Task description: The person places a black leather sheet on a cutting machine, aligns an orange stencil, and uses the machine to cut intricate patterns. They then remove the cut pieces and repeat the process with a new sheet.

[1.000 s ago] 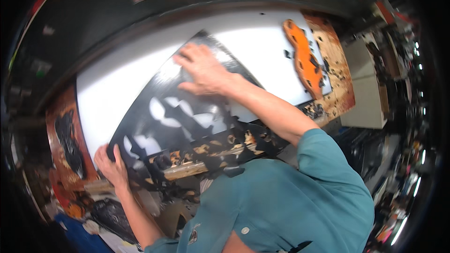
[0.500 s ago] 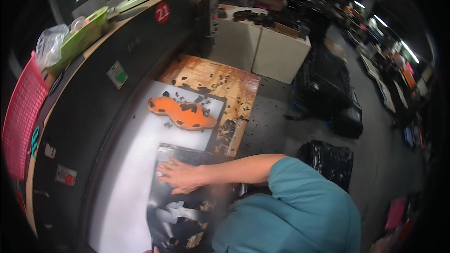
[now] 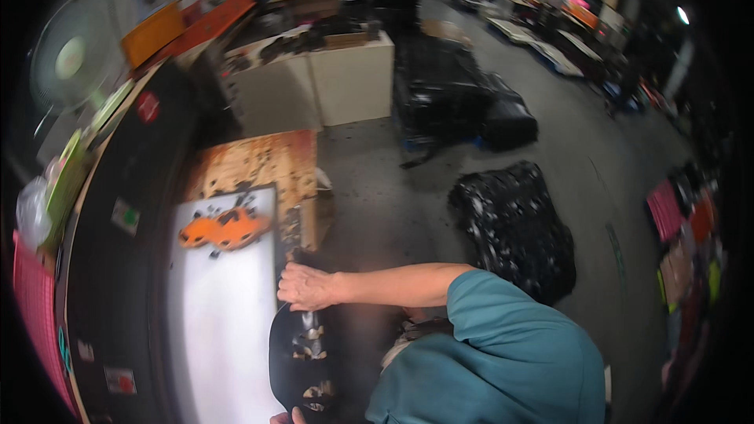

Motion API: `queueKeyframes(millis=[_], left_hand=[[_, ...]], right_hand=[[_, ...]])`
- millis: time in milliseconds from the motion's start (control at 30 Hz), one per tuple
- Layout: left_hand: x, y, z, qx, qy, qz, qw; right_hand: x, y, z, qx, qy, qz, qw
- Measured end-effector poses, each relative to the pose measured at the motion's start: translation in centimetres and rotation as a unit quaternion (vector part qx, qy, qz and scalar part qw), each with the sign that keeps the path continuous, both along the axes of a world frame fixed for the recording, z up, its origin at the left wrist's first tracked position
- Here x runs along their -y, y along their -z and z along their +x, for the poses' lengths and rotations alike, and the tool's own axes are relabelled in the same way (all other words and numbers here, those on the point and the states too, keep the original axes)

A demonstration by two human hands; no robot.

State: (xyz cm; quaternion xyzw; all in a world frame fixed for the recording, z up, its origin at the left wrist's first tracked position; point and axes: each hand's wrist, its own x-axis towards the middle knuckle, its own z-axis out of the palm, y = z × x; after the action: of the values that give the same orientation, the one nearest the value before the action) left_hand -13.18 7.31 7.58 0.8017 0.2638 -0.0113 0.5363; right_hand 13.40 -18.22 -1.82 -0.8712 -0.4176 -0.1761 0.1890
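Note:
My right hand (image 3: pixel 307 287) is closed on the far edge of a black sheet (image 3: pixel 283 357) with several cut-out holes. At the lower edge, my left hand (image 3: pixel 287 417) shows only its fingertips, which pinch the near end of the same sheet. The sheet hangs along the right side of a white cutting board (image 3: pixel 221 314). At the board's far end lies an orange curved cutting die (image 3: pixel 224 232), with small black scraps on and around it. Neither hand touches the die.
A wooden tabletop (image 3: pixel 250 159) strewn with scraps lies beyond the board. A black machine panel (image 3: pixel 118 180) rises on the left, with a pink basket (image 3: pixel 35 290) beside it. Black wrapped bundles (image 3: pixel 514 228) stand on the floor at right. White cabinets (image 3: pixel 352 82) stand farther back.
My right hand was flat and spread on the sheet; it now grips the edge. The sheet has slid off the board to the right and toward me. My view has turned right.

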Motion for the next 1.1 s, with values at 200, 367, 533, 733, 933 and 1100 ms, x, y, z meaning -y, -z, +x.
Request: queueKeyframes(millis=[200,367,533,733,933,1100], left_hand=[[6.9,-1.2,4.0,0.059,0.241,0.143,0.958],[14.0,-1.9,6.3,0.130,0.390,0.259,0.874],[20.9,-1.8,8.1,0.192,0.432,0.350,0.808],[27.2,-2.9,9.6,0.277,0.463,0.374,0.754],[33.3,-2.5,12.5,0.278,0.500,0.283,0.770],[37.5,-2.7,16.7,0.268,0.528,0.225,0.774]], right_hand=[[7.0,2.0,-6.4,-0.143,0.076,0.062,0.985],[17.5,2.0,-13.7,-0.119,0.161,0.131,0.971],[27.3,1.0,-21.5,-0.079,0.238,0.177,0.952],[35.6,-1.9,-29.1,-0.135,0.321,0.183,0.919],[40.0,-7.0,-34.6,-0.232,0.415,0.135,0.869],[42.6,-11.4,-35.4,-0.239,0.477,0.104,0.839]])
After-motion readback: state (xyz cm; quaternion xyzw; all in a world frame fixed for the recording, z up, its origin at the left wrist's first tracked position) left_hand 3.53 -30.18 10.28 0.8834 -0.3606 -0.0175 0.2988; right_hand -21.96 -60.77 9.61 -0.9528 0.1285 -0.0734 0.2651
